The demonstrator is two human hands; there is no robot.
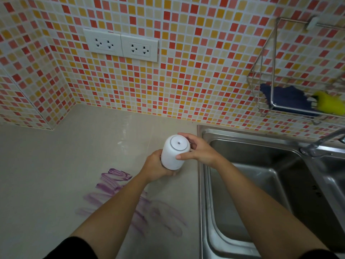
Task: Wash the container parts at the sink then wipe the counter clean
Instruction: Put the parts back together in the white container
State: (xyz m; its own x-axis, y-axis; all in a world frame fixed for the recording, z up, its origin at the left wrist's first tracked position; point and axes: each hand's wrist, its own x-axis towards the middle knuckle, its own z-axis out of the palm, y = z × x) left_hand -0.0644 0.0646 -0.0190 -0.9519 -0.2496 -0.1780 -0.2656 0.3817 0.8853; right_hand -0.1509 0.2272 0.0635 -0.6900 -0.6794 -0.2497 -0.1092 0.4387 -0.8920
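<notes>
Surface point(56, 165): pale beige, smooth, running left from the sink into a tiled corner; smeared with purple streaks point(115, 180) near the front, partly hidden under the left forearm.
Wall point(186, 81): small mosaic tiles in red, orange, yellow and cream; two white double sockets point(121, 44) set side by side above the surface.
Sink point(261, 184): stainless steel, right of the surface, large basin dry-looking and bare, a second basin cut off at the right edge; tap point(324, 141) reaching in from the right.
Wire rack point(270, 81): metal, fixed to the wall above the sink; holding a dark blue cloth point(287, 100) and a blurred yellow-green item point(328, 103), impossible to identify.
Container point(174, 152): white, rounded cylinder, flat top with a grey ring and a small central hole; held at the surface's edge just beside the sink rim, contents not visible.
Left hand point(156, 163): wrapped around the lower part of the container, fingers curled behind it.
Right hand point(197, 149): gripping the top of the container, thumb on the near side, fingers over the far rim.
Sleeves: dark, visible at the bottom corners.
</notes>
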